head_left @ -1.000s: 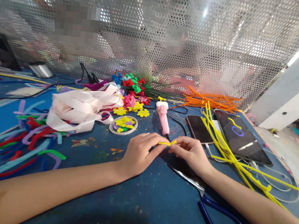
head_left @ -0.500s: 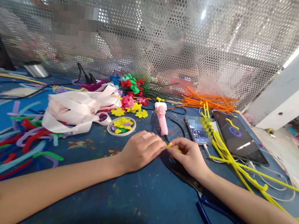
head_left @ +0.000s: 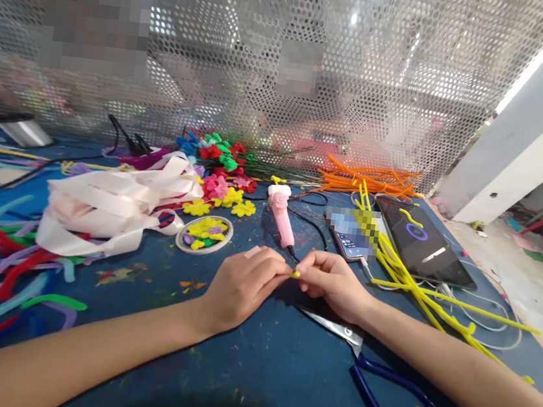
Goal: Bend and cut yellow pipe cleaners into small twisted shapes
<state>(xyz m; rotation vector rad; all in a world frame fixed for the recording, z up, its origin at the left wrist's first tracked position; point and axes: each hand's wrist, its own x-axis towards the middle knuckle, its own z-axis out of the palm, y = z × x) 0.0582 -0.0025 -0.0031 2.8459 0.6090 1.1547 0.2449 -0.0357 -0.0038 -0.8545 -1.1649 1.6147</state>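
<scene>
Between my two hands is a small piece of yellow pipe cleaner (head_left: 295,274), mostly hidden by fingertips. My left hand (head_left: 247,286) pinches one side of it, fingers closed together. My right hand (head_left: 333,284) grips the other side with thumb and forefinger. Just below the right hand lie scissors (head_left: 394,391) with blue handles, their blades pointing left. Beyond the hands rests a pink glue gun (head_left: 282,218) on its black cord. To the left of it a round dish (head_left: 202,251) holds yellow, purple and green fuzzy pieces.
Yellow pipe cleaners (head_left: 405,271) lie across a phone (head_left: 351,235) and beside a tablet (head_left: 427,241). Orange pipe cleaners (head_left: 367,178), fuzzy flowers (head_left: 214,187), pale pink ribbon (head_left: 105,204) and mixed coloured pipe cleaners (head_left: 21,286) cover the table. A perforated metal screen (head_left: 217,80) stands behind.
My hands have drawn closer around the yellow piece, so less of it shows. The scissor blades, covered by my right hand before, are now visible. The whole view has shifted slightly.
</scene>
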